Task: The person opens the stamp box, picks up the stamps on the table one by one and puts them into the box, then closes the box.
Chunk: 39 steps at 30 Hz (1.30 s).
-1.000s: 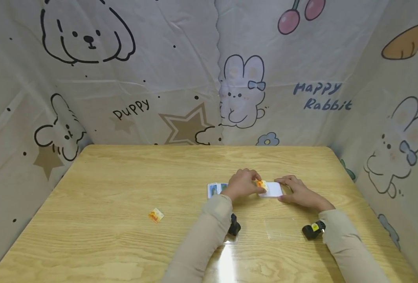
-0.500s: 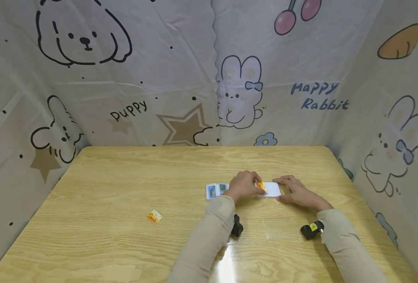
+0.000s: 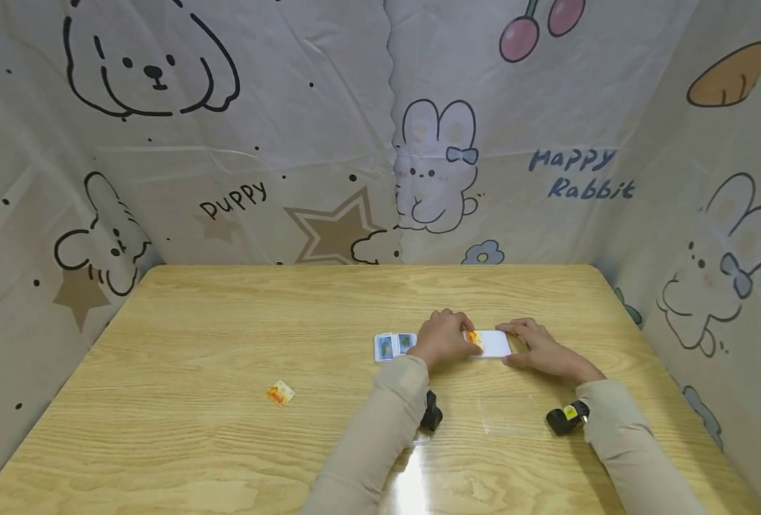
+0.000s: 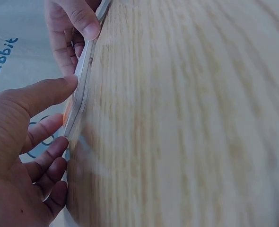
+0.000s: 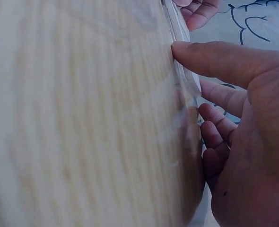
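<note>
A flat white rectangular piece lies on the wooden table, a little right of centre. On its left end is a small orange-and-yellow picture square. My left hand pinches this square along its edges, thumb on the near side and index finger on the far side. My right hand grips the right end of the white piece between thumb and index finger. Seen edge-on in the left wrist view, the white piece looks thin and layered. The left fingers partly hide the square.
Left of my left hand lies another white piece bearing two blue-green pictures, partly covered by the hand. A loose orange picture square lies further left. A clear plastic piece is in front; another clear edge shows by my left forearm.
The orange square under my left hand now lies flatter and straighter on the white piece. Both hands stay nearly in place; the head view has shifted slightly.
</note>
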Tool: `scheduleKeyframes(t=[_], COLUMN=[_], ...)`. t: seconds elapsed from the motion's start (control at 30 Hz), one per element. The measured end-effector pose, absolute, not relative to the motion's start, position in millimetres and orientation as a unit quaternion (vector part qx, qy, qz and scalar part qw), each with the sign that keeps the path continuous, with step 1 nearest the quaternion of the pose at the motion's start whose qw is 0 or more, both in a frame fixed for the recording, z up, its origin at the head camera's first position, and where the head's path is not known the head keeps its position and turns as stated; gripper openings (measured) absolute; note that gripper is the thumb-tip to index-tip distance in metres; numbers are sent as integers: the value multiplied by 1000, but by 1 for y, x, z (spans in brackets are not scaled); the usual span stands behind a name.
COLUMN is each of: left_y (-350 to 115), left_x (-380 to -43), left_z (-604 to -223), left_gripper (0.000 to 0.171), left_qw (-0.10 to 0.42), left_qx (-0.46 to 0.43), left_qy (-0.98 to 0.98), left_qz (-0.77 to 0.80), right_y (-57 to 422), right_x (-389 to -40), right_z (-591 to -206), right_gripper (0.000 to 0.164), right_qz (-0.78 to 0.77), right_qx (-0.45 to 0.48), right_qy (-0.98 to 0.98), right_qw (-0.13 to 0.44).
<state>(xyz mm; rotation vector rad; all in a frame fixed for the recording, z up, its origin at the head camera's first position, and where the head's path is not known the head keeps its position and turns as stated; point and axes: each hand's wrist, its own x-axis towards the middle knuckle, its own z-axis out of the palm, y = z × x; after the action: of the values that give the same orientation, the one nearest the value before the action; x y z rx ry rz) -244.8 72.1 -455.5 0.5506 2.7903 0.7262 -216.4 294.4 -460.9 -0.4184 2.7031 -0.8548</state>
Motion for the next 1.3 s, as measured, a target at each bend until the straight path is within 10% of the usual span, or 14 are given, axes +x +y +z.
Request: scheduleKeyframes(t=[1.3], left_y=[-16], left_x=[-218], left_z=[-418], left_gripper=[37], left_qw=[140], left_qx=[220], left_qy=[800], left_qz=[541], right_y=[295], right_x=[-215], right_z=[-465], right_gripper=[67], right_qz=[-318], right_qx=[-129], right_qy=[928], right_qw=[145])
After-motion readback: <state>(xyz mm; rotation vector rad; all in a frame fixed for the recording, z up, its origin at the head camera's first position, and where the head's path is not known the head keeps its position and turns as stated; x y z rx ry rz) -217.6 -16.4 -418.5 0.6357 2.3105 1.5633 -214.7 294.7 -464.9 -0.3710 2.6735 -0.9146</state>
